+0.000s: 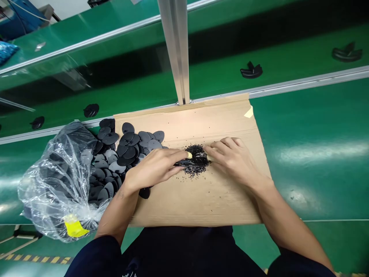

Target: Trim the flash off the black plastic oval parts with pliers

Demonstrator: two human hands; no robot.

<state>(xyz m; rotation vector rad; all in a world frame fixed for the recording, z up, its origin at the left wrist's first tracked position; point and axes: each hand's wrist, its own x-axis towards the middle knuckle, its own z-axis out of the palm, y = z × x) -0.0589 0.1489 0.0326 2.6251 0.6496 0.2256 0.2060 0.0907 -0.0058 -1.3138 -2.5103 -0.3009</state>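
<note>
My left hand (155, 167) is closed around a flat black plastic part (184, 163), pressing it down on a sheet of cardboard (201, 200). My right hand (230, 157) is closed on a small metal tool (201, 155) whose tip meets the part's edge. Under the tool lies a little heap of black shavings (197, 159). A pile of black plastic discs (123, 154) sits just left of my left hand, spilling from a clear plastic bag (57, 184).
The cardboard lies on a green bench (317, 154) in front of a green conveyor belt (219, 73) carrying black parts (251, 71) (346, 53) (91, 110). An aluminium post (177, 50) rises behind the cardboard. A yellow tag (74, 227) hangs on the bag.
</note>
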